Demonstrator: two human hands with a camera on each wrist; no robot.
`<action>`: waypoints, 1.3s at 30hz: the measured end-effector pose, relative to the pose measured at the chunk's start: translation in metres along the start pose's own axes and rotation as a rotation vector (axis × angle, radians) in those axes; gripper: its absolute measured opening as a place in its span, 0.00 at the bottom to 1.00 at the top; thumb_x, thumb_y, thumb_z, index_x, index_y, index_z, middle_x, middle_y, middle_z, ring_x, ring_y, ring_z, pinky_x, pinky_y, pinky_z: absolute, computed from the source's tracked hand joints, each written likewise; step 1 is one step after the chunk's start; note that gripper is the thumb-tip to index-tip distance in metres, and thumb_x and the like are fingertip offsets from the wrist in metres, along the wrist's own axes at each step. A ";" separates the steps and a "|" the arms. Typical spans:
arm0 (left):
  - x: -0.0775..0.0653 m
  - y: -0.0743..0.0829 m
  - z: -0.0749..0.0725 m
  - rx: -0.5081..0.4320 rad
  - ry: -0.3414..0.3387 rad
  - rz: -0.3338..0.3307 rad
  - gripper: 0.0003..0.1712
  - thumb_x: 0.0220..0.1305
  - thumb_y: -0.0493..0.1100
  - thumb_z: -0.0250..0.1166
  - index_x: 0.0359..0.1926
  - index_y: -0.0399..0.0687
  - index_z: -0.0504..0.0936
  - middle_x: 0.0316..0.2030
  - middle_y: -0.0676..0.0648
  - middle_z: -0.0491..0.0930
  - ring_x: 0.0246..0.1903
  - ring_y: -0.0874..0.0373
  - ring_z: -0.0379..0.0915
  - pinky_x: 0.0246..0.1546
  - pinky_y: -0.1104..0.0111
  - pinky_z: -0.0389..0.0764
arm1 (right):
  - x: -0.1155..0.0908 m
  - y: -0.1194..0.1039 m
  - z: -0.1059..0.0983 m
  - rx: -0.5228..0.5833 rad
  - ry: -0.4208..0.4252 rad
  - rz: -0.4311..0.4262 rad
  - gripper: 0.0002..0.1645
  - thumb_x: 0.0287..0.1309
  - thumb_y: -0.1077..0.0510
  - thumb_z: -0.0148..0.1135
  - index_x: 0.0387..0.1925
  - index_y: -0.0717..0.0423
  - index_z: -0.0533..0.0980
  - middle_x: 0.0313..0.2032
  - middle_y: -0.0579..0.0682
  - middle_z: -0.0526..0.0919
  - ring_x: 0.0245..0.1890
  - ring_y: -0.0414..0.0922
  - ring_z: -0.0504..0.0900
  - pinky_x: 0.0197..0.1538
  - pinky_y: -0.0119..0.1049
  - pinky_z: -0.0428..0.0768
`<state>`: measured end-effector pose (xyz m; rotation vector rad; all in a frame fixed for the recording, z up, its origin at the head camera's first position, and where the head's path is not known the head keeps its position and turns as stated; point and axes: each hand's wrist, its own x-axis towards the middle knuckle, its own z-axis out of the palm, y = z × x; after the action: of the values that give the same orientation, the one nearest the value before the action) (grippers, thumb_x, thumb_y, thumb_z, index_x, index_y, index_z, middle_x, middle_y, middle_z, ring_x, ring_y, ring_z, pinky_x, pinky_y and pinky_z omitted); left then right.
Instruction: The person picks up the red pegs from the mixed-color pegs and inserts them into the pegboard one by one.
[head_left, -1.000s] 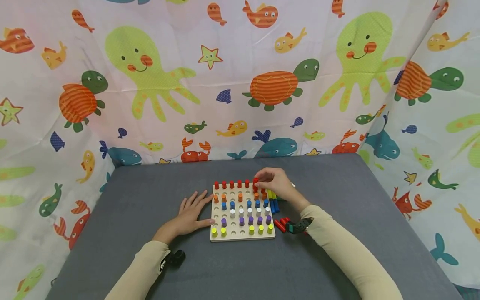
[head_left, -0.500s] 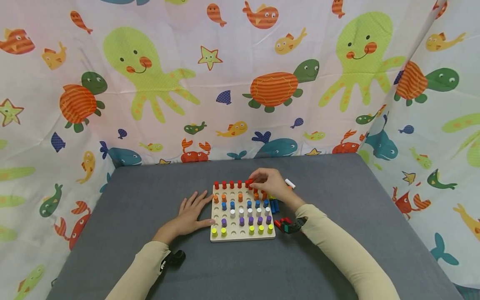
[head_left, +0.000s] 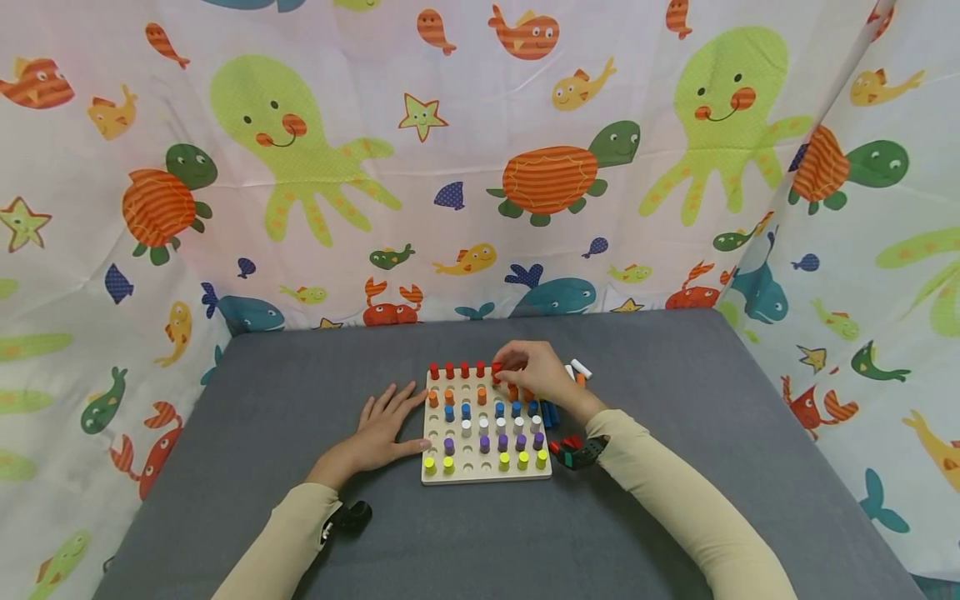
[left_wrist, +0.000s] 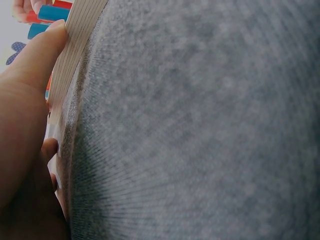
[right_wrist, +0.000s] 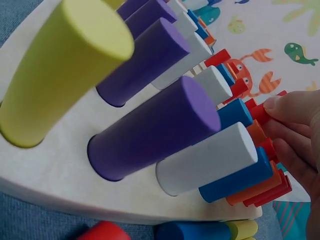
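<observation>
Two hands share the frame: on the left, we see the left hand (head_left: 381,427), fingers spread, touching the edge of the wooden pegboard (head_left: 477,478) at centre. Up and right of it, just past four standing red pegs (head_left: 465,370), is another red peg (head_left: 496,367), long axis roughly upright; the nearer right hand (head_left: 536,372) pinches it from the right. Whether it is seated, we cannot tell. Grey cloth (head_left: 480,550) lies beneath; a sea-creature curtain (head_left: 472,75) fills the upper frame.
</observation>
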<state>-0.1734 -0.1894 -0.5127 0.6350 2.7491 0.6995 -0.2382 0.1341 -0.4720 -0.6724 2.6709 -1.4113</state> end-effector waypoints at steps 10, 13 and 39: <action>0.000 -0.002 0.000 0.011 0.003 0.009 0.52 0.61 0.69 0.63 0.79 0.60 0.50 0.80 0.44 0.44 0.78 0.36 0.32 0.71 0.33 0.34 | 0.001 0.006 0.003 -0.048 -0.030 -0.014 0.10 0.58 0.60 0.70 0.43 0.53 0.83 0.37 0.47 0.89 0.35 0.42 0.86 0.41 0.35 0.84; 0.000 -0.002 0.000 0.005 0.004 0.009 0.52 0.61 0.69 0.63 0.79 0.60 0.50 0.80 0.44 0.44 0.79 0.36 0.32 0.71 0.33 0.34 | 0.001 0.006 0.004 -0.071 -0.036 -0.030 0.10 0.58 0.60 0.70 0.43 0.52 0.83 0.37 0.48 0.89 0.36 0.42 0.86 0.40 0.35 0.85; 0.004 -0.015 0.013 -0.011 0.047 0.028 0.53 0.60 0.73 0.60 0.79 0.66 0.48 0.80 0.47 0.43 0.79 0.39 0.31 0.72 0.34 0.31 | 0.004 -0.003 0.003 -0.211 -0.101 0.010 0.08 0.58 0.60 0.70 0.40 0.50 0.83 0.37 0.46 0.89 0.38 0.39 0.86 0.46 0.38 0.86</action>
<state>-0.1781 -0.1943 -0.5322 0.6637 2.7824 0.7451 -0.2405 0.1286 -0.4703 -0.7227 2.7620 -1.0720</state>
